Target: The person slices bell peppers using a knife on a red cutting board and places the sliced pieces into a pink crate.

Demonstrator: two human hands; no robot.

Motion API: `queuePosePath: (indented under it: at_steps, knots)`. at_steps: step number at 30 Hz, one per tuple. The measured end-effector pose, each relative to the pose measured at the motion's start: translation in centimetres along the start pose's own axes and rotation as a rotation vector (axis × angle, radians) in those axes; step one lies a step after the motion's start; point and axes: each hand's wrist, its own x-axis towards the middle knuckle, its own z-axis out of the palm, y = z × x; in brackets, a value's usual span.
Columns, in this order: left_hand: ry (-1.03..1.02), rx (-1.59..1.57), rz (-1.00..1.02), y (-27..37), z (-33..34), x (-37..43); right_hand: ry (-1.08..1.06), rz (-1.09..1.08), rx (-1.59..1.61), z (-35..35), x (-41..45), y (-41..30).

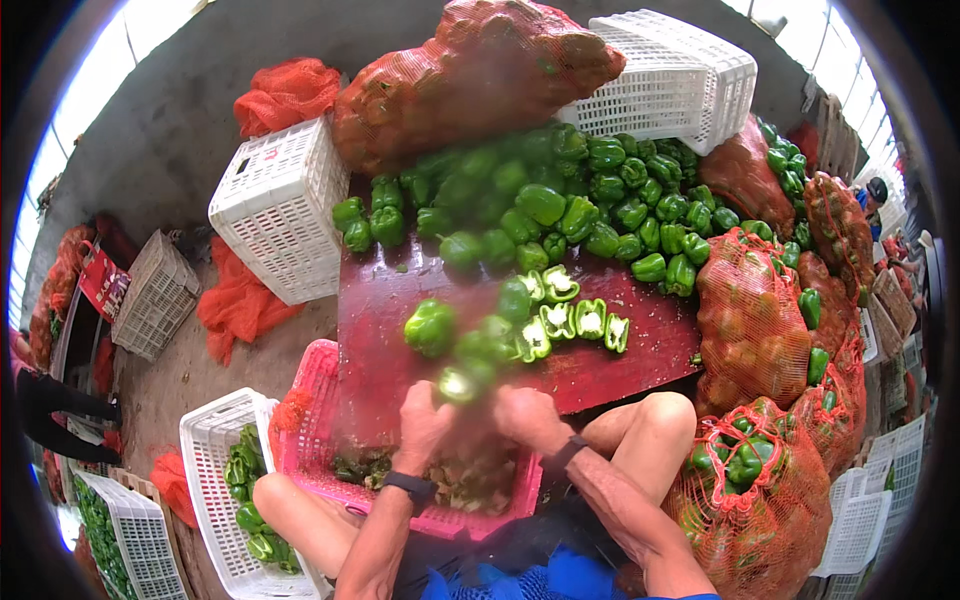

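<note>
My left hand [426,420] holds a cut green bell pepper [457,384], its pale inside showing, over the near edge of a red board [622,367]. To its right my right hand [529,416] is curled; a blur in mid-view hides whether it grips anything. Several cut pepper pieces [557,321] lie beyond the hands, pale insides showing. One whole green pepper [430,328] stands left of them. A large heap of whole green peppers [607,187] covers the board's far part. Below my hands, a pink plastic crate [319,382] holds pepper scraps [465,480].
A white crate [219,442] with cut peppers stands at left. Another white crate [277,210] stands beside the board's far left. Full red mesh sacks [750,322] line the right side; one large sack [465,82] lies behind the heap. People are partly visible at both far sides.
</note>
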Motion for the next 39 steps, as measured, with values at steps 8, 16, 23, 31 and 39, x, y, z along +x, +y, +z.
queuePosePath:
  at_steps: [8, 16, 23, 31, 39]
  knots:
    - [0.049, 0.012, 0.331, 3.4, 4.0, 6.3, 0.225, 0.353, 0.077, -2.3, 1.2, 5.8]
    - [0.043, 0.129, 0.296, 0.3, -2.6, 12.4, 0.325, 0.033, 0.029, -0.6, 1.0, 3.2]
    - [0.087, -0.066, 0.006, 3.0, -0.7, 5.5, 0.168, 0.230, 0.488, -1.8, 0.5, -1.3]
    - [0.064, -0.276, -0.173, 2.8, -0.9, 4.2, 0.169, 0.172, 0.294, -2.7, -1.2, -3.3]
    - [0.131, -0.191, -0.062, 2.8, -0.5, 4.0, 0.135, 0.026, 0.163, -2.0, 1.0, -3.4]
